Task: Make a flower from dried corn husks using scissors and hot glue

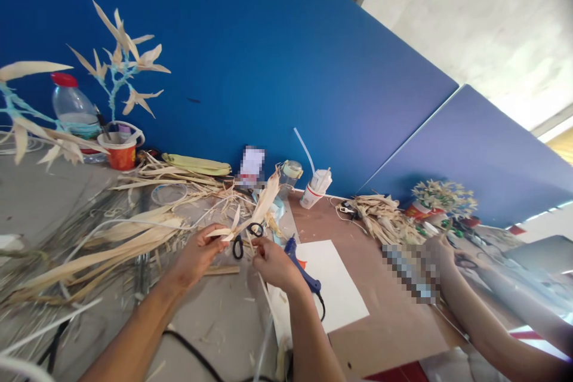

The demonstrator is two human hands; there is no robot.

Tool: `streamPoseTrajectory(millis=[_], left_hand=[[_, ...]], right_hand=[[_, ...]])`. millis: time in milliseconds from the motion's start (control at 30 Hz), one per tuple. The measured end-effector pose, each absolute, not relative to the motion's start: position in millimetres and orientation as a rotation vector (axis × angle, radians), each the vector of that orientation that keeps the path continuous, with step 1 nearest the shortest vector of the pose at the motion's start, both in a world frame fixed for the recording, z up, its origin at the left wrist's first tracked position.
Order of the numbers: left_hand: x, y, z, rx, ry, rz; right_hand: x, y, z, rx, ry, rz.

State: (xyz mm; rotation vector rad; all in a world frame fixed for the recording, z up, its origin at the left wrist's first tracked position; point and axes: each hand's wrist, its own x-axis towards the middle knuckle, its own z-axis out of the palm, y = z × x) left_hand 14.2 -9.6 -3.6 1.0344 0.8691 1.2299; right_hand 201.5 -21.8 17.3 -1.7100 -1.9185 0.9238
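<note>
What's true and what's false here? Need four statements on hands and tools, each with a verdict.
1. The left hand pinches a pale dried leaf. True.
2. The glue gun is red. False: it is blue and lies at the edge of the white sheet.
3. The plastic bottle has a red cap. True.
4. The scissors lie on the white sheet. False: they are off the sheet, between the left hand and the right hand.

Dry matt husk strips (257, 209), glossy plastic-handled scissors (244, 239) (black), smooth white paper (333, 286)
</note>
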Motion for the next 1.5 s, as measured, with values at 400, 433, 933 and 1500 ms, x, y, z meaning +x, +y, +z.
streamPoseTrajectory(millis=[400,433,933,1500], left_hand=[[16,-10,4,0.920,0.873,1.274],[16,-10,3,0.919,0.870,1.280],[13,-8,-12,1.286,0.987,1.105],[18,-7,-14,1.374,0.970,1.156]], right_hand=[[209,-13,17,-1.868,-1.774,0.712],[209,-12,17,-1.856,-1.707,0.683],[186,-22,22,-1.235,-1.298,1.386],[182,-28,22,-1.201,-1.368,1.343]])
